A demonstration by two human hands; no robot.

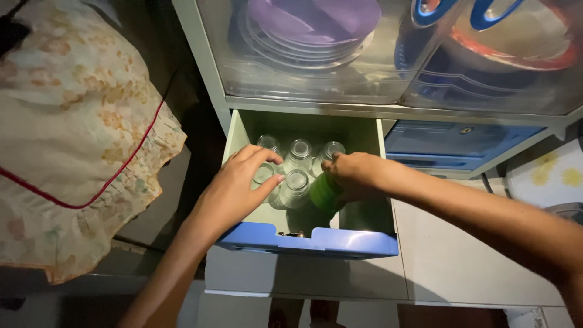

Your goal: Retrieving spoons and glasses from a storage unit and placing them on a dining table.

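Observation:
An open drawer with a blue front and pale green walls holds several clear glasses standing upside down. My left hand rests over the left glasses, its fingers touching one clear glass. My right hand is closed on a green cup, held at the right of the glasses inside the drawer.
Above the drawer a clear-fronted compartment holds stacked purple plates and, to the right, bowls and lids with blue handles. A shut blue drawer lies to the right. A floral cloth cover hangs at the left.

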